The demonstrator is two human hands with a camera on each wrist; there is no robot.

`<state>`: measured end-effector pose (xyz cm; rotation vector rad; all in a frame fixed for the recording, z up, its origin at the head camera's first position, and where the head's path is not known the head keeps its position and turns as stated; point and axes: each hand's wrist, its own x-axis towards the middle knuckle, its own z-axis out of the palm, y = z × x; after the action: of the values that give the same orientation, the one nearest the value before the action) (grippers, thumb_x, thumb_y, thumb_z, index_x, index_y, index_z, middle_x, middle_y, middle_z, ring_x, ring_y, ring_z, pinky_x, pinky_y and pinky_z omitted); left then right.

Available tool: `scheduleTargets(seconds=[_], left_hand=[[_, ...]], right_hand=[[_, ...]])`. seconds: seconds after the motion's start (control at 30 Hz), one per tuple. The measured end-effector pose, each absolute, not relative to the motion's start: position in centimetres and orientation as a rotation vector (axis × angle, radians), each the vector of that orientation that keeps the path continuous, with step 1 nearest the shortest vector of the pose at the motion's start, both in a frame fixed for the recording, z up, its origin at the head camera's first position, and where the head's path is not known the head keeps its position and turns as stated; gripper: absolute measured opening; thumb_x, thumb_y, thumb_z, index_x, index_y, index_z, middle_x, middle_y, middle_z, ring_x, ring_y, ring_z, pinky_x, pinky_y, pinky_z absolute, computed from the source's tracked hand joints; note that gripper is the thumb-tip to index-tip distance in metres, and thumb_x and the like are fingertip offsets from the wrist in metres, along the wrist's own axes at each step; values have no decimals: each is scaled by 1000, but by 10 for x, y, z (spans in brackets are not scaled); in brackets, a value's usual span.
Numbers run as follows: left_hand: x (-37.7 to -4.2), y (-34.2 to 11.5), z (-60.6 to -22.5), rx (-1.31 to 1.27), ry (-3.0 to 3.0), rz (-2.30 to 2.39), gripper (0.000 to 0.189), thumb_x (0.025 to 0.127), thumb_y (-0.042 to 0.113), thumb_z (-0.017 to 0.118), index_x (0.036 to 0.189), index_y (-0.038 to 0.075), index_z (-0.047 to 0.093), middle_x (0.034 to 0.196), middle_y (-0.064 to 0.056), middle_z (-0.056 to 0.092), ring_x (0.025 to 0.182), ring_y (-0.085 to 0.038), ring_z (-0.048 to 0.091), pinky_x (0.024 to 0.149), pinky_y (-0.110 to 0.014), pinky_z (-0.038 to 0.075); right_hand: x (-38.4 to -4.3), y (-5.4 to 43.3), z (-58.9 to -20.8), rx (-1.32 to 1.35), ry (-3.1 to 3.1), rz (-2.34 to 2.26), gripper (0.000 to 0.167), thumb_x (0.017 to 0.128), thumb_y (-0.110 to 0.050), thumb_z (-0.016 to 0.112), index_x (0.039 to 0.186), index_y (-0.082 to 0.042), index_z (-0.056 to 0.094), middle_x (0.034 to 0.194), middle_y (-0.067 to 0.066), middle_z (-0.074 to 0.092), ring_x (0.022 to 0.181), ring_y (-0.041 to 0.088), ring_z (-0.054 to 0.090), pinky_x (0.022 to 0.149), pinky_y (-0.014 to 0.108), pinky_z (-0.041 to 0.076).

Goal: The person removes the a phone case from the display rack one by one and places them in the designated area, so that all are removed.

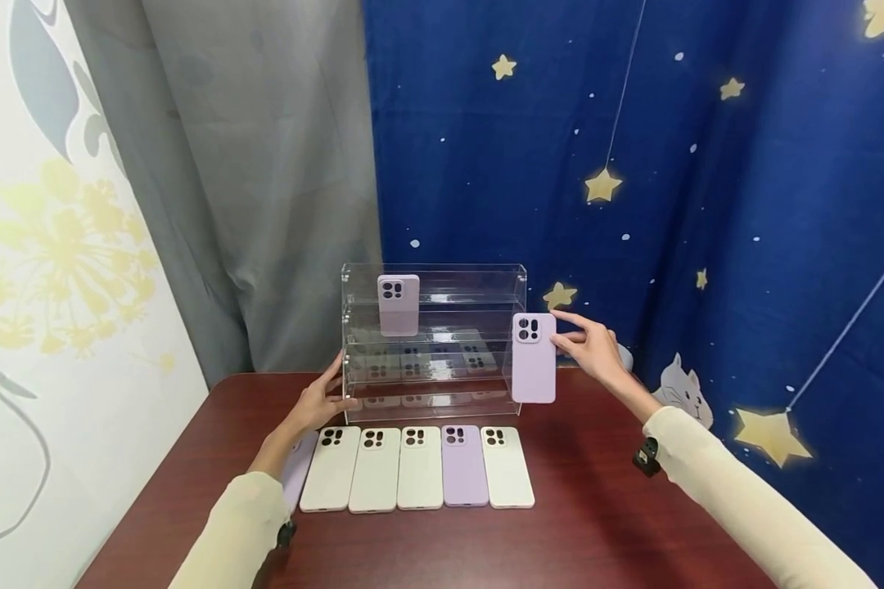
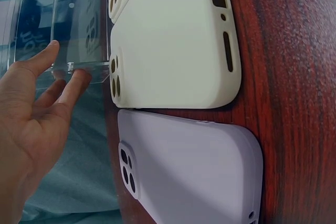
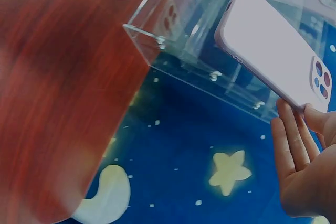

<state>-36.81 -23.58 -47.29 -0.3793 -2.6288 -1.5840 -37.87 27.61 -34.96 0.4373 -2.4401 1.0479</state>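
My right hand (image 1: 589,348) pinches a light purple phone case (image 1: 534,360) by its upper right edge, thumb and fingertips at the camera-hole end. The case is upright in the air, overlapping the right end of a clear acrylic display stand (image 1: 435,398) in the head view. My left hand (image 1: 317,405) holds the stand's left side, with the thumb at the front and the fingers along the side panel. Another purple case (image 1: 399,307) leans on an upper tier, left of the middle. In the right wrist view the held case (image 3: 273,45) slants across the stand.
In front of the stand lies a row of white cases (image 1: 420,470) and purple cases (image 1: 466,468), camera holes toward the stand. The leftmost purple case (image 1: 298,470) is partly under my left wrist. Curtains (image 1: 486,164) hang behind the dark red table (image 1: 575,523).
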Motion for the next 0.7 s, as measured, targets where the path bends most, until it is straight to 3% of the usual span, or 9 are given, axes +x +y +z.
scheduleTargets(seconds=[0.17, 0.5, 0.7], left_hand=[[-369, -235, -474, -378, -2626, -1599, 105, 95, -2, 72, 169, 28, 4, 170, -27, 9, 135, -52, 50, 100, -53, 55], [-369, -235, -475, -375, -2626, -1588, 105, 95, 0, 73, 169, 29, 5, 169, -29, 13, 134, -52, 51, 101, -54, 54], [-370, -237, -476, -366, -2624, -1594, 105, 95, -1, 73, 169, 30, 4, 170, -28, 11, 135, -53, 50, 101, -55, 53]], right_hand=[[-376, 287, -366, 439, -2451, 1061, 50, 95, -12, 78, 144, -13, 64, 95, 18, 79, 82, 33, 78, 52, 18, 48], [-366, 301, -398, 411, -2560, 1088, 50, 94, -6, 77, 142, -5, 64, 96, 23, 77, 75, 29, 78, 52, 23, 56], [-361, 304, -414, 376, -2644, 1174, 50, 94, -5, 76, 142, -2, 62, 96, 25, 77, 73, 25, 78, 58, 27, 62]])
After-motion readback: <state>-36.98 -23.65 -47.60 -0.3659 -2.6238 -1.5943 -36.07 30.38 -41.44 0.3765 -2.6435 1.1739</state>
